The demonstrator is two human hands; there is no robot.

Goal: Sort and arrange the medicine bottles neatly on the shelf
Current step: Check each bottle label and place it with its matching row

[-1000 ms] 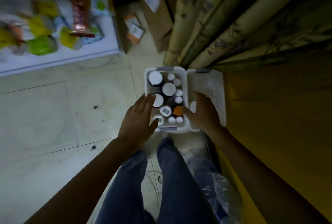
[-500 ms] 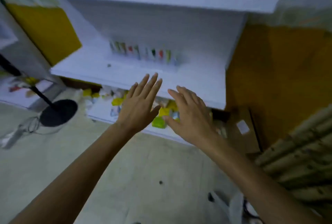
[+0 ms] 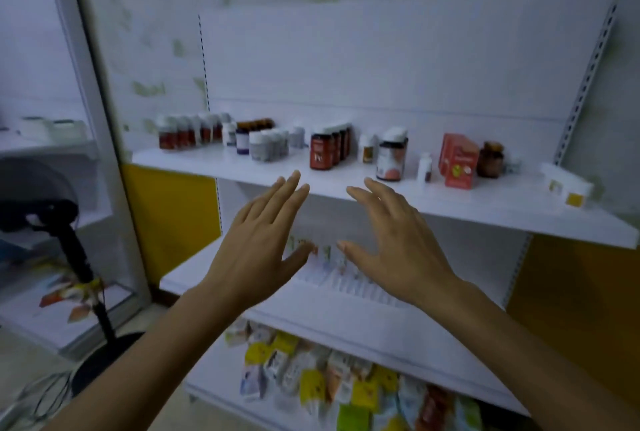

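Medicine bottles [image 3: 320, 153], some two dozen, on one white shelf [image 3: 485, 211]; left hand [image 3: 256, 250] and right hand [image 3: 394, 243] both straight-fingered, empty.

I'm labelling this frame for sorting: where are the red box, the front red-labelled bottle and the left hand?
red box [image 3: 460, 167], head view, on its front face.
front red-labelled bottle [image 3: 319, 155], head view, on its label.
left hand [image 3: 254, 249], head view, on the back of the hand.
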